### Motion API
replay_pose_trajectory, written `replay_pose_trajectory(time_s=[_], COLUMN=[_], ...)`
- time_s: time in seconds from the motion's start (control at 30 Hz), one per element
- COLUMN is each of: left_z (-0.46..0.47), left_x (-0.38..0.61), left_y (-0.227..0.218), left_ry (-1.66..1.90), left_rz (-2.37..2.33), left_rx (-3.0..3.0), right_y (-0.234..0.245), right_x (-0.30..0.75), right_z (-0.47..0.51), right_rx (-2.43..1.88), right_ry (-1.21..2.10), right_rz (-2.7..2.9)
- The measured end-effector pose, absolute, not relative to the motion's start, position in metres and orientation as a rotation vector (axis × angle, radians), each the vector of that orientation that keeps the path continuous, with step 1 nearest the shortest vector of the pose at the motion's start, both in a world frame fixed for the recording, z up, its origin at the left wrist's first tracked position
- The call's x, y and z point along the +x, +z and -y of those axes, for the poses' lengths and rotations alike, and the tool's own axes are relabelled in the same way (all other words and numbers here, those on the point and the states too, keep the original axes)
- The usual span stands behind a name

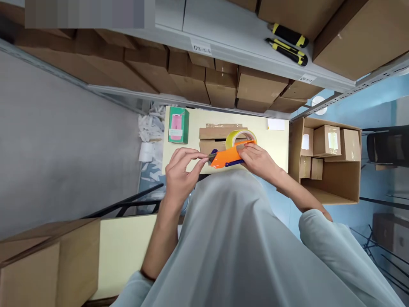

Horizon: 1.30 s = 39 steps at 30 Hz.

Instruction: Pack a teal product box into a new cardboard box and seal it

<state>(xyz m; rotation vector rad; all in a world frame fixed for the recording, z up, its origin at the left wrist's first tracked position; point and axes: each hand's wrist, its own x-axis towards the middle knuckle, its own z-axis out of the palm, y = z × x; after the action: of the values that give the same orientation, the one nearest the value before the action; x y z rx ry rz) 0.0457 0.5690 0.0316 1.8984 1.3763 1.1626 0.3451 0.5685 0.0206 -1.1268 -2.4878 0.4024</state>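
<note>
Orange tape dispenser [227, 157] sat gripped in the right hand [258, 162], the left hand [181, 174] seemingly pinched the tape end [207, 157], and the gapped carton [209, 133] looked unsealed!

Counter [271, 138] ahead of wearer. On it: product box [176, 125] at left, card [276, 124] far right, cardboard [211, 133] between. Tape dispenser [228, 157] nearer than cardboard, between left hand [181, 170] and right hand [259, 163]. Right of counter: open carton [329, 197], small boxes [326, 140] inside. Left: paper scraps [149, 127]. Shelf [230, 21] above, beyond; cutters [290, 35] on its right part.
</note>
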Motion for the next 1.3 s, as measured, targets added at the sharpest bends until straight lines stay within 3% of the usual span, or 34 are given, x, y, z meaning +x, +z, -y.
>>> replay_pose_trajectory(time_s=[0.33,0.97,1.3], left_z=[-0.559,-0.554,-0.557], left_x=[0.041,0.030,0.030], left_y=[0.026,0.016,0.013], left_ry=[1.049,1.187,0.878], left_rz=[-1.371,-1.458,-1.497], left_rx=[1.737,1.716,1.396], right_y=[0.038,0.041,0.043], right_x=[0.339,0.324,0.322], right_z=[-0.578,-0.585,-0.591], right_rx=[-1.064,-1.092,-1.190], right_ry=[0.333,0.443,0.855], right_rz=[2.602,2.742,2.822])
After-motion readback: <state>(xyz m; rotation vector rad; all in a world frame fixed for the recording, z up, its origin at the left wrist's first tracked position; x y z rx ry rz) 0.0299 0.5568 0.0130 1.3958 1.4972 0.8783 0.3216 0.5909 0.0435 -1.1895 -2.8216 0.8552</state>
